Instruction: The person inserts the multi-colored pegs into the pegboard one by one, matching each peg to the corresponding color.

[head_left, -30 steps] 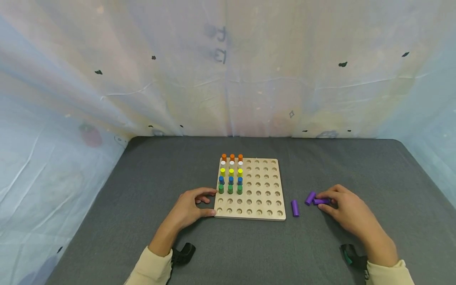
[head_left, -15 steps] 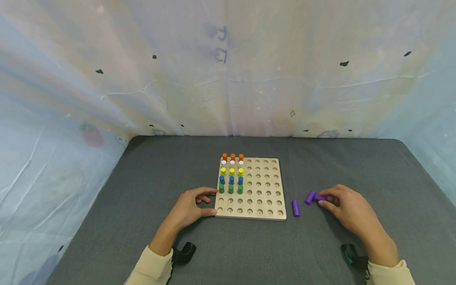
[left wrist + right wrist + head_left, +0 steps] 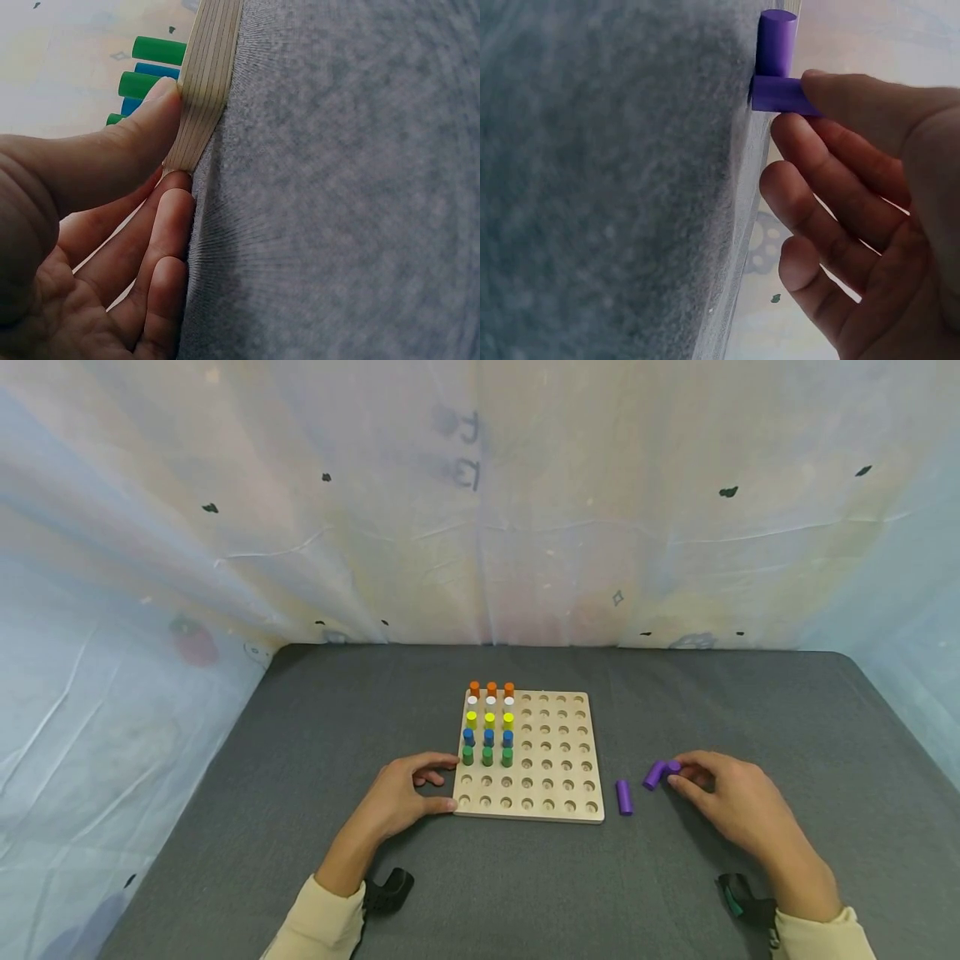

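Observation:
My right hand (image 3: 731, 793) pinches a purple peg (image 3: 673, 767) between thumb and fingers; this peg (image 3: 784, 94) stands upright on the cloth in the right wrist view. Another purple peg (image 3: 654, 775) lies right beside it, and a third purple peg (image 3: 624, 797) lies nearer the board. My left hand (image 3: 397, 793) rests at the left edge of the wooden pegboard (image 3: 555, 814), thumb at the front corner and index finger farther up. On the board's left side stand rows of orange, white, yellow, blue and green pegs (image 3: 487, 756). Green pegs (image 3: 159, 50) show past the thumb in the left wrist view.
Grey cloth covers the table (image 3: 360, 710). A pale printed curtain (image 3: 555, 543) hangs behind it and at both sides. Black wrist straps (image 3: 388, 891) sit at both cuffs. The board's right columns and two front rows are bare holes.
My right hand has tipped its purple peg from lying flat to upright, close against the neighbouring peg. The left hand and the board stay in place.

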Motion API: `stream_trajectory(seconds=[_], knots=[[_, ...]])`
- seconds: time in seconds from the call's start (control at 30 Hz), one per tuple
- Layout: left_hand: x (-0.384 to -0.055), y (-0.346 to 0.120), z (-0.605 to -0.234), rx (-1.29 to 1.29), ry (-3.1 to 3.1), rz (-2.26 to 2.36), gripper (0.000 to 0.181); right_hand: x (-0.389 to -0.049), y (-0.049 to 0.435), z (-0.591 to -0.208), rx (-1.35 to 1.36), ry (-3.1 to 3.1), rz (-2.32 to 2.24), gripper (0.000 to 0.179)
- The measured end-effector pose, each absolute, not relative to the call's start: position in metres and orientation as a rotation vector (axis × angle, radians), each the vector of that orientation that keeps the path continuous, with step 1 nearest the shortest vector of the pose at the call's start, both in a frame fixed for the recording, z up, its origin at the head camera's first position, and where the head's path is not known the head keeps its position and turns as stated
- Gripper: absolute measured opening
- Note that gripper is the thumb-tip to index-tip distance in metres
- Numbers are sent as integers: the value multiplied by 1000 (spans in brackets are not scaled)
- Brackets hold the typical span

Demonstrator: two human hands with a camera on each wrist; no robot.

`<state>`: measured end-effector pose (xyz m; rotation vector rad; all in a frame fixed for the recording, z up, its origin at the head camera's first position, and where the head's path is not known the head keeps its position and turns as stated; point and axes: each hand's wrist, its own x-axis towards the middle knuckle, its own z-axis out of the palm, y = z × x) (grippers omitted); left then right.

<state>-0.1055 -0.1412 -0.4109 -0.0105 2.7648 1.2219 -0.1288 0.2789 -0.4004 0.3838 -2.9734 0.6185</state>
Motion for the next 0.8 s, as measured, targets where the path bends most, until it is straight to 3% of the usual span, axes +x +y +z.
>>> stream_trajectory(seconds=[0.53, 0.8], knots=[[-109, -139, -411, 27, 2761, 1227, 54, -125, 279, -398, 371, -2929, 617, 25], [-106, -143, -414, 12, 2759, 1209, 55, -122, 242, -384, 375, -2883, 677, 22]])
